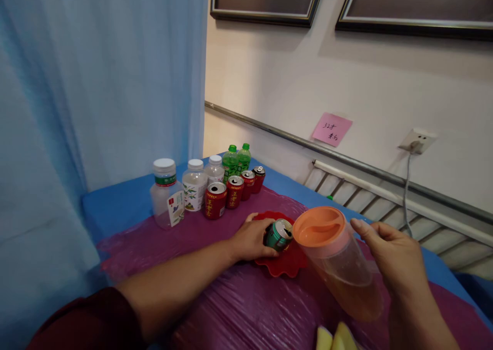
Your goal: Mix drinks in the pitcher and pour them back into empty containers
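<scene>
The left hand grasps a green can, its open top tipped toward the right above a red scalloped dish; dark marks on the can's side are too small to read. The right hand is closed at the right side of a clear pitcher, the exact hold partly hidden behind its own fingers. The pitcher leans left, its orange lid right at the can's rim, though whether they touch I cannot tell, and amber liquid lies in its lower end. Behind the dish, the nearest red can and the second red can both show yellow characters running downward, 王老吉; writing on the third red can and the fourth red can is too small to make out. Left of them, a white-capped jar wears a green band with blurred white characters and a pale label with a red patch. Beside it, a white-capped bottle has a leafy print. On the wall, a pink note carries handwriting beginning "32", the rest unclear. A purple plastic sheet lies beneath the dish.
</scene>
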`<action>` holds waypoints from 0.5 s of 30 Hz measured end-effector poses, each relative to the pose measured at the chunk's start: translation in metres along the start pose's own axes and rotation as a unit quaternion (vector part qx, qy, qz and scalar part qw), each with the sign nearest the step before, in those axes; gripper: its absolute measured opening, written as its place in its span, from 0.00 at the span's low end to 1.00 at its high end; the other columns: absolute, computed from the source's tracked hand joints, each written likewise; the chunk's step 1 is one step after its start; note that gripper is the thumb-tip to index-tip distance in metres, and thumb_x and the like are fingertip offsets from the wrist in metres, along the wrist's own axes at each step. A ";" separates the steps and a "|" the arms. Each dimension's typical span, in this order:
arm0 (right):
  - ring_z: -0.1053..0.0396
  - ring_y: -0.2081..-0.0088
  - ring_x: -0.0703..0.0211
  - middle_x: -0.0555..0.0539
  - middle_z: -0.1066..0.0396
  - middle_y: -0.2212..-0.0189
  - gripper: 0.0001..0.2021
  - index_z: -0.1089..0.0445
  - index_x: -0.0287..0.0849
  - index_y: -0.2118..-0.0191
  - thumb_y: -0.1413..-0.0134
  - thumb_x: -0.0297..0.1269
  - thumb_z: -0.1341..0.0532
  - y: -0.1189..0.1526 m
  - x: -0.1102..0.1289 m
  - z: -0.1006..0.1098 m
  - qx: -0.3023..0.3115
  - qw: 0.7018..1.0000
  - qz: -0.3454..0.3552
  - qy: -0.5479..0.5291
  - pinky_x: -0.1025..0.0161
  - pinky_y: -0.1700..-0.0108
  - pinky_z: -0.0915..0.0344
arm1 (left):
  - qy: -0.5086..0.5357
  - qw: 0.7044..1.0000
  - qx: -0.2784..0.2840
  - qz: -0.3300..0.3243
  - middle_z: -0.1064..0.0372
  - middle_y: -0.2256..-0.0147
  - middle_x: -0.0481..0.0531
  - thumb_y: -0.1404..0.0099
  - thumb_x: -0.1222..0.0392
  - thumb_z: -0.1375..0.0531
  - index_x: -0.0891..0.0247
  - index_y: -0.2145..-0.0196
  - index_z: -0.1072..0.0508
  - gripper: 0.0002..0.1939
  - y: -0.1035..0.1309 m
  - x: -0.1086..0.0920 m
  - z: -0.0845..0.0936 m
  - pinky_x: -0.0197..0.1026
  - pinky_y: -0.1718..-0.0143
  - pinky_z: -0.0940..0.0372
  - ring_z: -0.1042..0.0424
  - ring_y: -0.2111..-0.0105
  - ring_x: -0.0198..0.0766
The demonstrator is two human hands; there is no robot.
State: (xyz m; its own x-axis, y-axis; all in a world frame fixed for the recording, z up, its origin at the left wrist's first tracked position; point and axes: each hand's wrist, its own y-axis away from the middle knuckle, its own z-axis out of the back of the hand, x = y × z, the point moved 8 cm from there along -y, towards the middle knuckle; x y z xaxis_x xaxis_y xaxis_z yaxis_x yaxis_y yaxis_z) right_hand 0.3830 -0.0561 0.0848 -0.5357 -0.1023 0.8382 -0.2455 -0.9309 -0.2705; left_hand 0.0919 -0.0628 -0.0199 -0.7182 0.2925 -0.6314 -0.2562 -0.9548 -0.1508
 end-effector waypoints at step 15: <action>0.47 0.77 0.63 0.55 0.45 0.84 0.26 0.37 0.44 0.82 0.57 0.61 0.32 -0.001 0.001 0.000 -0.004 1.000 0.009 0.001 0.65 0.76 0.50 | 0.010 1.000 0.003 0.002 0.24 0.46 0.52 0.50 0.48 0.26 0.54 0.44 0.30 0.37 0.000 0.000 0.000 0.60 0.31 0.61 0.28 0.45 0.54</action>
State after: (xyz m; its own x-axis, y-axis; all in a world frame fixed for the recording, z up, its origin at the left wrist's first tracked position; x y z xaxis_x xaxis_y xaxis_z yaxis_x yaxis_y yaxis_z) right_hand 0.3829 -0.0555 0.0860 -0.5410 -0.1187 0.8326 -0.2417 -0.9263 -0.2891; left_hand 0.0922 -0.0630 -0.0195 -0.7063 0.2871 -0.6471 -0.2568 -0.9557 -0.1437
